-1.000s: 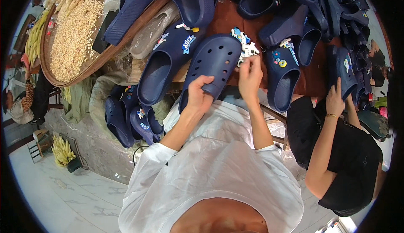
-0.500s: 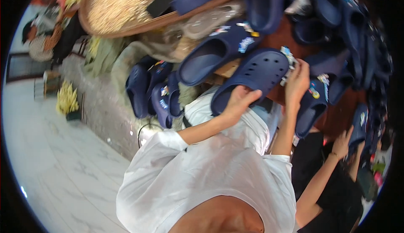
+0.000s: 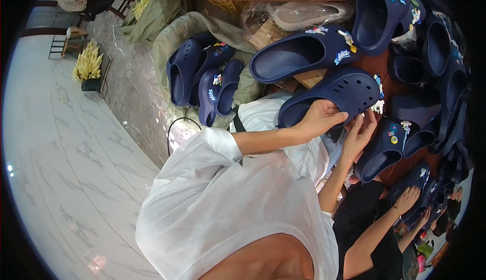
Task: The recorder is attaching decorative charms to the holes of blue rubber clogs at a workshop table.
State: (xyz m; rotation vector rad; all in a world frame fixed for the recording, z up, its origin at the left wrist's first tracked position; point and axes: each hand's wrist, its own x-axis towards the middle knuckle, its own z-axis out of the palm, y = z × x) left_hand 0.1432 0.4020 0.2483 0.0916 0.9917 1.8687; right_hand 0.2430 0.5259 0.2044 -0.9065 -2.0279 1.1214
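Gripping the navy perforated clog [image 3: 336,93] by its near side, the left hand [image 3: 319,119] wraps fingers over the rim, holding it above the reddish tabletop [image 3: 377,65]. The right hand [image 3: 360,131] pinches at a small white charm [image 3: 377,107] on the clog's right edge. More navy clogs [image 3: 304,52] crowd far and right; a co-worker's hand [image 3: 407,198] reaches near right.
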